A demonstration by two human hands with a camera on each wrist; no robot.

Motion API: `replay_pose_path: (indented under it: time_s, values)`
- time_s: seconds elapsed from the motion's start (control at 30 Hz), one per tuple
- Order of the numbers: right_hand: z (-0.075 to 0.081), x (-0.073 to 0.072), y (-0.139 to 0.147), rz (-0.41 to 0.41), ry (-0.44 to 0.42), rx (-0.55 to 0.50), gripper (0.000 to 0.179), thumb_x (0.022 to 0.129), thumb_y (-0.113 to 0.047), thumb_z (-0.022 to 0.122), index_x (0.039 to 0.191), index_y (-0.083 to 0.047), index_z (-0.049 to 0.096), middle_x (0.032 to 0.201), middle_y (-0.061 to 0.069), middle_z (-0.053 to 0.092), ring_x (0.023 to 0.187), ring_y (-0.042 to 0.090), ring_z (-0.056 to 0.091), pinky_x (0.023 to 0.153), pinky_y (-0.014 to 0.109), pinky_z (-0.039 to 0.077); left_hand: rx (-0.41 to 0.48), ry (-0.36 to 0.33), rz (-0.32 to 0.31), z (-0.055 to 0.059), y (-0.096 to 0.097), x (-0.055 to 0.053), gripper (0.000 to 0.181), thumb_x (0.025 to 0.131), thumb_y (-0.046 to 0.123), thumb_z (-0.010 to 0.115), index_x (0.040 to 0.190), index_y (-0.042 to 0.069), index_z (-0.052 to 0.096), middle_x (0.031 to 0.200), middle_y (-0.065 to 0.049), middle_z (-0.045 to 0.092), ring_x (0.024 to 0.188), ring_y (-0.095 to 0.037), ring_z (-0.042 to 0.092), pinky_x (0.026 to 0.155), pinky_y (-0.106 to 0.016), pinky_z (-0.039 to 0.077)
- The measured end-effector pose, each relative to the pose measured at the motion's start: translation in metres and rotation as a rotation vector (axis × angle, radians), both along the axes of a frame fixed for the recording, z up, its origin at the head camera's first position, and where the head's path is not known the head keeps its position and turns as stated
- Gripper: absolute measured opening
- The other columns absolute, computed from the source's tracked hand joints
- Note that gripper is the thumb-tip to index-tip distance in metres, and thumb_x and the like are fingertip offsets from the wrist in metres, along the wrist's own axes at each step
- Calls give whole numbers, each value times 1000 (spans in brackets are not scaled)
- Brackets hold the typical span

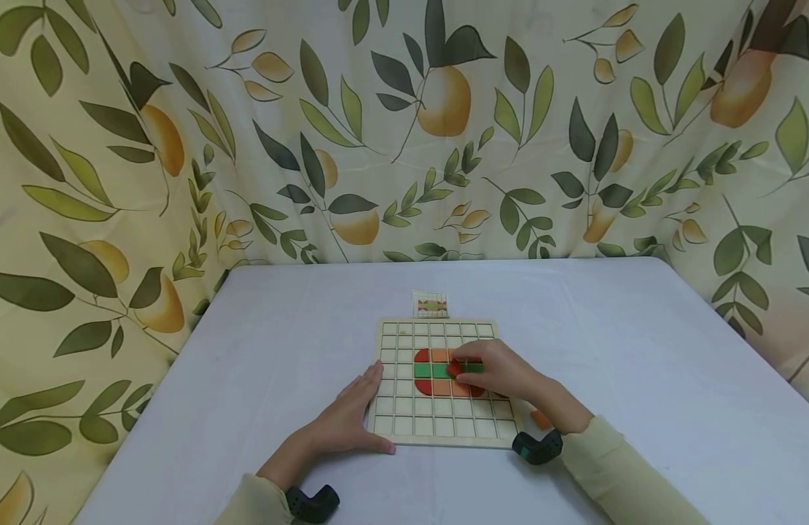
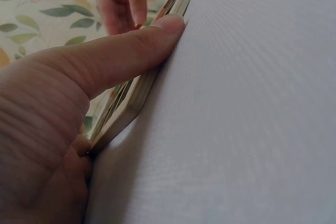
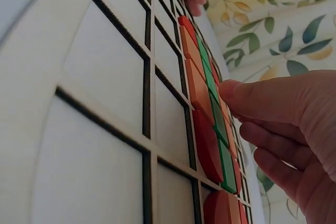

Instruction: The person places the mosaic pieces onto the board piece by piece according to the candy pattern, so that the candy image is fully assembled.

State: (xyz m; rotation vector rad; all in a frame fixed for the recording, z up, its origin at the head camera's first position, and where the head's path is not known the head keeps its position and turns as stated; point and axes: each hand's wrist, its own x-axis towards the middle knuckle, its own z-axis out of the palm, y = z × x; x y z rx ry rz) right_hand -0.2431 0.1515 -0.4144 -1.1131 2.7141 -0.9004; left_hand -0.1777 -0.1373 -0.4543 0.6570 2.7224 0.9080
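A square wooden grid board [image 1: 401,419] lies on the table. Rounded red, orange and green tiles [image 1: 440,388] form a striped shape in its middle cells. Over the green row, my right hand [image 1: 499,368] pinches a small red tile [image 1: 455,368] between thumb and fingertips. From the side, the right wrist view shows the green tiles [image 3: 227,166] lying just past the right thumb. My left hand [image 1: 345,412] rests at the board's near left corner, fingers stretched along the left edge. Its thumb [image 2: 131,51] lies along the near edge.
A small picture card [image 1: 431,305] with a similar striped pattern lies behind the board. An orange tile [image 1: 541,418] is on the white tablecloth [image 1: 299,313] right of the board, beside the right wrist. A leaf-and-fruit patterned curtain [image 1: 404,182] hangs behind the table.
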Motion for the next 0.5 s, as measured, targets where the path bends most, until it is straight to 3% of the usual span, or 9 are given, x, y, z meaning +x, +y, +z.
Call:
replay_pose_path:
  time_s: [0.2,0.5]
  values:
    - [-2,-5,-10,9,-1,-25,29,81,-12,70,108,-3,66,100,0,65,92,16,57,80,35,49,-4,-5,1,0,0,0,128,56,63,76,148,8,6,153,-1,4,138,-13,3,110,-38,9]
    - [-4,-12,-27,2,-49,-27,32,81,-13,70,111,-3,65,105,2,65,98,16,58,84,34,49,-4,-15,2,0,0,-1,127,57,63,76,148,9,6,154,-1,5,138,-13,3,110,-39,9]
